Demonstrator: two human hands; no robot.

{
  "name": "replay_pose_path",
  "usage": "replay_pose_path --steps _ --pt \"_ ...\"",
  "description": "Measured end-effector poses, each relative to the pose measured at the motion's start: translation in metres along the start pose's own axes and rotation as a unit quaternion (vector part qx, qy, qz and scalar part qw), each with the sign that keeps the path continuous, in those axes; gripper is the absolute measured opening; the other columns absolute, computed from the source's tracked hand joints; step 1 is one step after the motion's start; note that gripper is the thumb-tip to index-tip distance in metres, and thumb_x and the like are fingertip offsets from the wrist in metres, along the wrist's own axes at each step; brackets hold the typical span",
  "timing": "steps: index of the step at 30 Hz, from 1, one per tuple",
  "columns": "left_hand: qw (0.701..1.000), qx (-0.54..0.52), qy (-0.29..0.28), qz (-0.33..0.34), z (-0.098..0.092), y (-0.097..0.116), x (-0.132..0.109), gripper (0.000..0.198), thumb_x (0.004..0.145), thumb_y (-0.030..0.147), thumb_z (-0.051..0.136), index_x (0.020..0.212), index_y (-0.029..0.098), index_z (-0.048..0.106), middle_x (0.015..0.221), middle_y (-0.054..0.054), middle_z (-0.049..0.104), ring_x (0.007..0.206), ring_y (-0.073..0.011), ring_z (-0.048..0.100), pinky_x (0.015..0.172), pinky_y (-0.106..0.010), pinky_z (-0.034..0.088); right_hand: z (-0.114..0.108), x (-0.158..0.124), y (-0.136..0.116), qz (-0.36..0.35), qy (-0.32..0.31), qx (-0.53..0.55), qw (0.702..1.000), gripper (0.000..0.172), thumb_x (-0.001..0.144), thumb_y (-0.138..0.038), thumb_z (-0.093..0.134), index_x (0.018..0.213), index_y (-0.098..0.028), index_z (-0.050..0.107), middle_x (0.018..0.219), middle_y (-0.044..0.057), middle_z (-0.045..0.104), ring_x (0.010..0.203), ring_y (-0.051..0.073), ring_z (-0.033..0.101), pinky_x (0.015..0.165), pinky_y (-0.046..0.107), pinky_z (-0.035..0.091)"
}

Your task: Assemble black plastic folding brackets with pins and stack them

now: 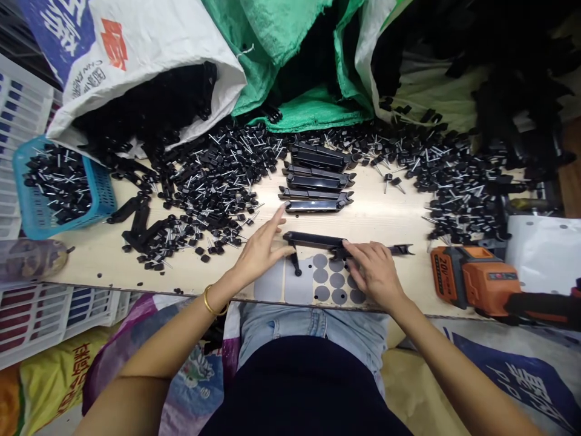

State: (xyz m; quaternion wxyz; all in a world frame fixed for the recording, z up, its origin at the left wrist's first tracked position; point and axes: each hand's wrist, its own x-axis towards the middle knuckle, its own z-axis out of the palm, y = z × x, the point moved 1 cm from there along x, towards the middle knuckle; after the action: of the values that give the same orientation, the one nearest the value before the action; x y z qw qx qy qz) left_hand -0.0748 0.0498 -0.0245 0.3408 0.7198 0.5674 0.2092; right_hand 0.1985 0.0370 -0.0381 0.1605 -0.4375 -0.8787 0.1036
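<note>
As seen from the head-worn camera, the only view, a person works at a pale wooden tabletop (390,209) crowded with black plastic parts. A long black bar (316,240) lies left to right near the tabletop's near edge, between the two hands. The left hand (258,249) is open, thumb and fingers spread apart, its thumb near the bar's left end and a small black peg (295,261) that sticks out toward the near side. The right hand (377,270) has its fingertips on the bar's right end; whether they pinch it or merely rest there, I cannot tell. A forked black piece (403,249) pokes out to the right from beneath that hand.

Beyond the bar, similar black bars (313,206) lie in a neat row. Heaps of black-headed metal pins spread to the left (213,188) and right (463,212); an orange power tool (490,281) lies at the near right.

To handle the bar well, it would probably help to steady its right end, keep it level, and bring the left thumb in gently, so the peg is not knocked askew.
</note>
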Motion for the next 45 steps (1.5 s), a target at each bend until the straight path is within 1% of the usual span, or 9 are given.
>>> replay_pose_path --steps 3,6,12,18,23,26,32,38,45 --pt "0.998 0.003 -0.01 -0.055 0.013 0.004 -0.007 0.09 0.077 0.041 0.068 0.147 0.021 0.015 0.113 -0.01 0.057 0.091 -0.0198 0.058 0.084 -0.035 0.05 0.003 -0.003 0.003 0.023 0.027 0.019 0.999 0.062 0.086 -0.014 0.05 0.144 -0.021 0.03 0.106 0.011 0.062 0.094 0.024 0.054 0.082 0.041 0.047" --pt "0.995 0.053 -0.01 -0.085 0.029 0.009 -0.009 0.072 0.082 0.038 0.06 0.143 0.014 0.028 0.102 -0.01 0.059 0.092 -0.0228 0.057 0.084 -0.037 0.049 0.007 -0.007 0.011 0.016 0.04 0.037 0.998 0.065 0.086 -0.011 0.048 0.146 -0.024 0.026 0.11 0.01 0.061 0.096 0.023 0.053 0.083 0.039 0.047" --pt "0.986 0.068 -0.056 -0.143 0.033 0.019 -0.001 0.062 0.083 0.022 0.047 0.142 0.011 0.028 0.076 -0.003 0.063 0.071 -0.0218 0.062 0.071 -0.034 0.049 -0.007 -0.009 0.017 -0.003 -0.01 0.06 0.998 0.06 0.087 -0.014 0.047 0.144 -0.028 0.03 0.11 0.008 0.061 0.094 0.022 0.055 0.082 0.038 0.047" --pt "0.979 0.106 -0.035 -0.168 0.037 0.027 0.001 0.067 0.081 0.022 0.046 0.143 0.011 0.024 0.084 -0.009 0.069 0.076 -0.0261 0.067 0.071 -0.035 0.05 -0.004 0.049 -0.026 -0.006 0.037 0.028 0.999 0.064 0.086 -0.024 0.049 0.145 -0.022 0.025 0.125 0.015 0.049 0.112 0.029 0.048 0.092 0.046 0.043" --pt "0.978 0.093 -0.037 -0.181 0.034 0.023 0.002 0.068 0.081 0.024 0.049 0.143 0.013 0.024 0.094 -0.012 0.07 0.082 -0.0281 0.068 0.072 -0.036 0.051 0.031 0.092 -0.044 -0.038 -0.052 -0.03 0.997 0.066 0.086 -0.013 0.038 0.148 -0.023 0.019 0.111 0.013 0.057 0.095 0.027 0.053 0.079 0.042 0.047" --pt "0.979 0.085 -0.052 -0.179 0.029 0.02 0.001 0.069 0.08 0.024 0.051 0.143 0.015 0.024 0.092 -0.011 0.07 0.083 -0.0282 0.068 0.072 -0.035 0.051 0.04 0.09 -0.041 -0.027 -0.06 -0.062 0.996 0.07 0.084 -0.011 0.037 0.15 -0.022 0.015 0.092 0.01 0.058 0.082 0.026 0.051 0.07 0.038 0.048" --pt "0.973 0.091 -0.057 -0.203 0.033 0.025 0.0 0.067 0.085 0.026 0.047 0.145 0.011 0.021 0.094 -0.015 0.07 0.086 -0.0308 0.068 0.074 -0.038 0.05 0.038 0.081 -0.038 -0.064 -0.051 -0.079 0.994 0.076 0.081 -0.009 0.04 0.15 -0.018 0.01 0.087 0.01 0.053 0.08 0.026 0.048 0.071 0.039 0.049" --pt "0.976 0.108 -0.087 -0.17 0.025 0.02 0.001 0.065 0.086 0.028 0.049 0.145 0.014 0.026 0.096 -0.014 0.07 0.089 -0.0293 0.068 0.076 -0.036 0.049 0.037 0.078 -0.042 -0.082 -0.081 -0.119 0.986 0.068 0.082 -0.011 0.04 0.148 -0.014 0.021 0.089 0.013 0.052 0.08 0.027 0.046 0.068 0.04 0.047" --pt "0.97 0.115 -0.039 -0.212 0.04 0.023 0.003 0.066 0.087 0.028 0.048 0.146 0.012 0.022 0.09 -0.014 0.07 0.085 -0.0299 0.068 0.074 -0.036 0.049 0.041 0.079 -0.044 -0.057 -0.075 -0.077 0.993 0.065 0.081 -0.01 0.04 0.145 -0.016 0.029 0.098 0.015 0.054 0.088 0.028 0.049 0.073 0.042 0.047"
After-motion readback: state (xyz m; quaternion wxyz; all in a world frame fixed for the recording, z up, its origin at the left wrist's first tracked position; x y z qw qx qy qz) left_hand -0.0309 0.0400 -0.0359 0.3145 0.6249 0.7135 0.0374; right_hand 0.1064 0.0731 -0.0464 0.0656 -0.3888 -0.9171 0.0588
